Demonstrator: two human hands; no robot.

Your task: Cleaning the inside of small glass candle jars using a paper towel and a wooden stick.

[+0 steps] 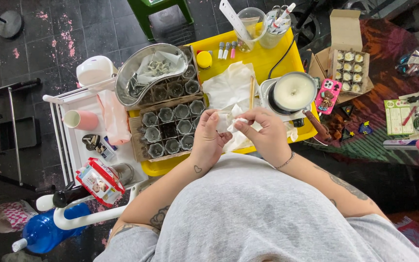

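My left hand (208,138) and my right hand (263,132) meet over the front of a yellow tray (267,56), both pinching a small white piece of tissue or wrapped item (229,120). White tissue paper (229,87) lies spread on the tray under them, with a thin wooden stick (251,91) on it. Just left of my left hand is a cardboard box of small metal cups (170,128). A small pot of white wax (294,92) stands right of my right hand.
A kidney-shaped steel basin (149,73) sits over the box. At the tray's back stand a measuring cup (250,22), a pen holder (277,26) and a yellow lid (203,59). A white rack (81,140) is left. An open box of candles (347,68) and a pink phone (328,95) lie right.
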